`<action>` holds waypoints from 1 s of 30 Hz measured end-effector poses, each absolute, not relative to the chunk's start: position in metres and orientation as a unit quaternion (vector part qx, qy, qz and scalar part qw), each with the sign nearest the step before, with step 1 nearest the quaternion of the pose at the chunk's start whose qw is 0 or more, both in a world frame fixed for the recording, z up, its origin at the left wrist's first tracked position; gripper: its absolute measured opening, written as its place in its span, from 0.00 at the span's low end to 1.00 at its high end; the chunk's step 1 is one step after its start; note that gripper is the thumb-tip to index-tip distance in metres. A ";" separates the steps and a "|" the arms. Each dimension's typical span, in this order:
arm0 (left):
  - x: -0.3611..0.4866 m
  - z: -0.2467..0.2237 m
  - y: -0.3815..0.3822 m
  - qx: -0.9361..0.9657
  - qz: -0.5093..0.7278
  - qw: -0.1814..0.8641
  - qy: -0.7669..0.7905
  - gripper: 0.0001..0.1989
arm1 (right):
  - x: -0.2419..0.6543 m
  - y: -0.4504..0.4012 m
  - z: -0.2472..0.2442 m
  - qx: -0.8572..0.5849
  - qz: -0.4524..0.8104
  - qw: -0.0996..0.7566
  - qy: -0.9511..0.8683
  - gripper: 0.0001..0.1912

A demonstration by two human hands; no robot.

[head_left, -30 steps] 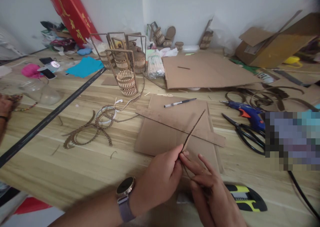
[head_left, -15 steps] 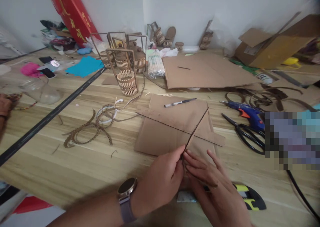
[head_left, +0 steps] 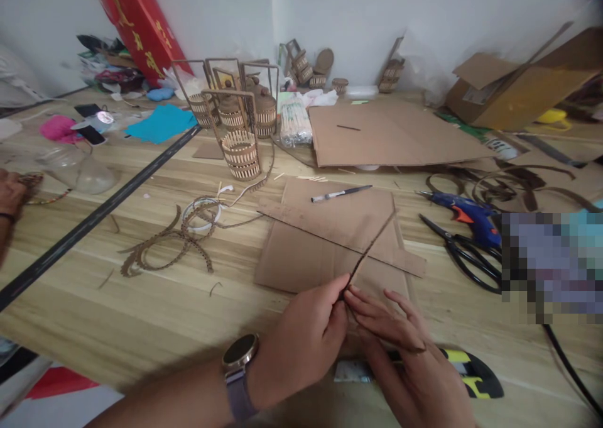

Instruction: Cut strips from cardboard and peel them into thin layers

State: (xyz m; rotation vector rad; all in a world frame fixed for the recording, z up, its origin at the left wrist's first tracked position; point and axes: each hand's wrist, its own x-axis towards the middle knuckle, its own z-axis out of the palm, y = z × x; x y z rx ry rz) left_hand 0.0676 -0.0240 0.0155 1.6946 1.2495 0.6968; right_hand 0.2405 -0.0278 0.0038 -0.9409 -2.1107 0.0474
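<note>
My left hand (head_left: 313,327), with a watch on its wrist, pinches a thin brown cardboard strip (head_left: 372,244) that slants up and away to the right. Close against it, my right hand (head_left: 400,334) has its fingers at the strip's lower end; thumb and fingertips press together there, and the other fingers stretch out. The strip's near end is hidden by my hands. Under the strip lies a flat cardboard sheet (head_left: 282,258) with a long narrow cardboard piece (head_left: 320,233) across it. A black and yellow tool (head_left: 475,371) is partly covered by my right hand.
A pen (head_left: 342,193) lies on the cardboard. To the right are black scissors (head_left: 461,252) and a blue glue gun (head_left: 471,214). Curled strips (head_left: 164,246) lie left, with small slatted baskets (head_left: 240,158) behind. Another person's hand (head_left: 12,192) shows at the far left.
The strip's far end has tipped slightly lower and to the right. My right fingers have shifted a little along it; my left hand keeps its grip.
</note>
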 end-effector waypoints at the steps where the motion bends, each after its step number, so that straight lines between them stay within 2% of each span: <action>1: 0.067 0.017 -0.023 0.687 0.284 0.446 0.498 0.24 | 0.241 -0.027 0.004 -0.375 0.021 0.404 -0.834 0.07; 20: 0.069 0.015 -0.021 0.673 0.271 0.431 0.537 0.22 | 0.238 -0.032 -0.002 -0.367 0.018 0.378 -0.850 0.12; 30: 0.068 0.017 -0.022 0.679 0.266 0.449 0.517 0.23 | 0.239 -0.028 0.002 -0.385 0.007 0.395 -0.834 0.05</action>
